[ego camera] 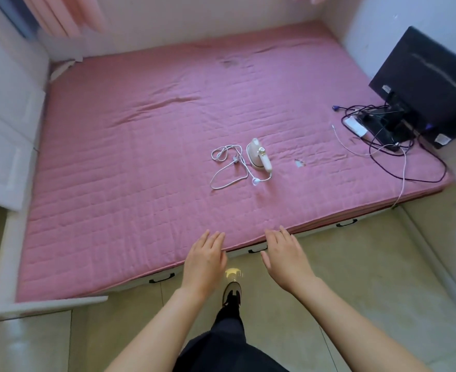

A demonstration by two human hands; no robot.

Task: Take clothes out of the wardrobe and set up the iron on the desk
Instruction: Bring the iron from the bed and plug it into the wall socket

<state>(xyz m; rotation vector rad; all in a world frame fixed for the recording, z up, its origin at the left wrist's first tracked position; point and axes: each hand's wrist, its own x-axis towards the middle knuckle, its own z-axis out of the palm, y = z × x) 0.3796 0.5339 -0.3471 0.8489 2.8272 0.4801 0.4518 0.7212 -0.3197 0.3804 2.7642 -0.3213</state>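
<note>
Two hands out in front of me, palms down, fingers straight and loose, nothing held: left hand [204,260] and right hand [285,257], both over the near edge of the pink mattress [114,146].

Iron [259,156]: stands upright mid-mattress, right of centre, well beyond my fingertips. Small, white, hard shell. Judged light and stiff, likely smooth. Best hold looks to be the handle on its near-right side, fingers wrapped round.

Cord [228,167]: lies in loose loops to the iron's left, limp. It would trail and snag unless gathered first.

Far right: dark monitor [430,84] leaning at the wall, with a tangle of black cables [398,135].

Not seen: any clothes, any desk. White panels [6,146] at the left may be the wardrobe; I cannot confirm. Plug detail too small to read.
</note>
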